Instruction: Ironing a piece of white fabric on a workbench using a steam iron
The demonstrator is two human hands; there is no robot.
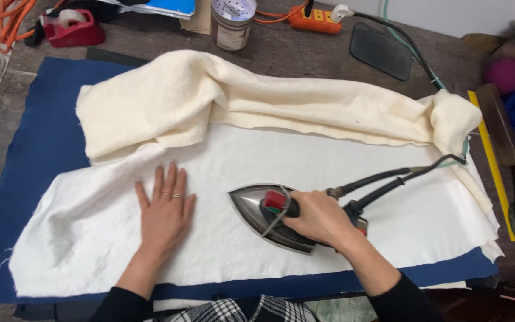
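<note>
Pressing is judged under way: one iron [269,217] is gripped by the right hand [320,217] on the white cloth [353,173] over one blue pad [43,155]. The left hand [165,211] lies flat, fingers spread, holding the cloth down. Cream cloth [222,101] is folded back, probably one piece. The next stroke calls for a held, taut cloth.

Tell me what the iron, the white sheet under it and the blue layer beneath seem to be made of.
Iron: polished metal body, mirror-like glare; dark handle, probably plastic, in the right hand.
White sheet: soft matte fabric, perhaps felt or batting, with fuzzy, frayed edges.
Blue layer: matte cloth, likely felt.
</note>
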